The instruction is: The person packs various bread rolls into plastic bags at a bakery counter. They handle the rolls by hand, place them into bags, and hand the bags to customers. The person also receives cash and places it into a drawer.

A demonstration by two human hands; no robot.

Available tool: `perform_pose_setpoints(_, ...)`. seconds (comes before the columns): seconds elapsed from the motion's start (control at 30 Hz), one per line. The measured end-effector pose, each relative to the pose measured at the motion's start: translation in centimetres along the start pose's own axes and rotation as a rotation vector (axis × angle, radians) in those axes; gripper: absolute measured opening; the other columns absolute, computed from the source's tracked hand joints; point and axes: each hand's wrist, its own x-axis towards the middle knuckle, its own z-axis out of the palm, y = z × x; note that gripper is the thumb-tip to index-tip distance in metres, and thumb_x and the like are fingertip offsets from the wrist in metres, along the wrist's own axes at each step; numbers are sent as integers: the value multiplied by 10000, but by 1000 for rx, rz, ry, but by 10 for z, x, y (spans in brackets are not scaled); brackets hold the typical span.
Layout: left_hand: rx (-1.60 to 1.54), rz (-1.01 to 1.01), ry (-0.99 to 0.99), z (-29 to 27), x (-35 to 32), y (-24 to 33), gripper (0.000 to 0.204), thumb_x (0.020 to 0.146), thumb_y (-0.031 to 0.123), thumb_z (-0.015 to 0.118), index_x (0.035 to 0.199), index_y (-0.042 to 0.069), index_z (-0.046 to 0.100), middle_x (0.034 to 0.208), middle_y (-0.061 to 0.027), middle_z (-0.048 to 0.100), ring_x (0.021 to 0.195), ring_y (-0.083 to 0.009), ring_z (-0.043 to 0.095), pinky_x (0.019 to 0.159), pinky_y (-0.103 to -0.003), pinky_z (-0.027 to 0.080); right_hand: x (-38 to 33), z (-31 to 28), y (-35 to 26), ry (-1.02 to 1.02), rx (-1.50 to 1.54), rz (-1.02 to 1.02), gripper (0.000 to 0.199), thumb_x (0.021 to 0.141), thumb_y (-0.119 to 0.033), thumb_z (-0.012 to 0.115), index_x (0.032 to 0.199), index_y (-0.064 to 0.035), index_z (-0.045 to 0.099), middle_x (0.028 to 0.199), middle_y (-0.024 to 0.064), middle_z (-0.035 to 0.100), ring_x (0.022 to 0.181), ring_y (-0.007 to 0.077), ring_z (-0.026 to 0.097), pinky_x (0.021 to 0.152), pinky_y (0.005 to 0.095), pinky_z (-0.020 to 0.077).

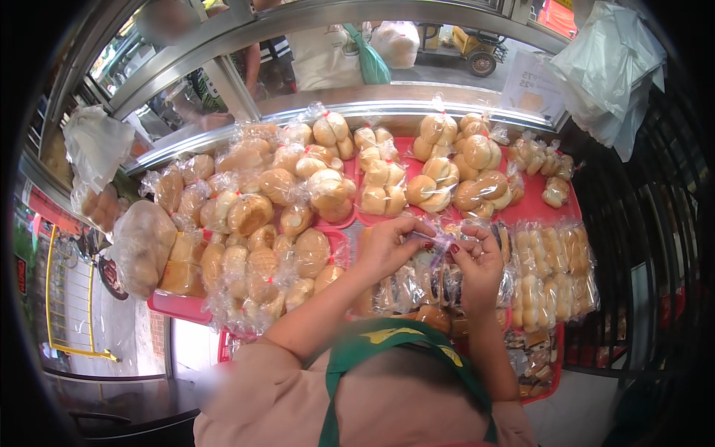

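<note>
I'm seeing a thin purplish piece (441, 241) sitting near view centre, toward 3 o'clock. Left hand (395, 247) is pinching it from its 9 o'clock, right hand (477, 261) from its 4. Paper or film, can't tell. I'm judging it light, limp, maybe slippery, easy to tear; best hold: fingertips on opposite edges. Bagged buns (384, 186) are lying at its 11.
</note>
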Motion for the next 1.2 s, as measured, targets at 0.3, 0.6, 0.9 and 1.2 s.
perform_pose_setpoints(0.3, 73, 311, -209, -6, 2, 13, 231, 730, -36, 758, 892, 127, 775, 1357, -114, 521, 1288, -266, 487, 1013, -414, 414, 13, -21, -14, -624, -392, 28, 774, 771, -85, 798, 1447, -44, 422, 1200, 83, 613, 1131, 164, 589, 929, 302, 449)
perform_pose_setpoints(0.6, 226, 246, -195, 6, 8, 14, 175, 723, -3, 753, 861, 103, 735, 1278, -97, 578, 1181, -283, 566, 936, -411, 469, 11, -25, 58, -529, 299, 481, 471, 921, 36, 516, 1385, -17, 453, 1281, 96, 549, 1167, 205, 568, 956, 364, 529)
perform_pose_setpoints(0.9, 300, 773, -421, 45, 5, 58, 234, 706, 101, 792, 913, 142, 690, 1237, -61, 589, 1258, -321, 489, 1045, -466, 379, 35, -75, 38, -409, -318, 9, 435, 937, -156, 631, 1324, -22, 483, 1212, 92, 593, 1125, 216, 585, 1021, 379, 466)
perform_pose_setpoints(1.2, 255, 260, -25, -32, 17, 50, 299, 703, 12, 795, 979, 95, 714, 1172, -76, 640, 1108, -253, 619, 962, -381, 474, -95, -128, -213, -545, -94, -1162, 1096, 509, -674, 857, 1279, 10, 484, 1024, 106, 518, 933, 275, 472, 655, 410, 474)
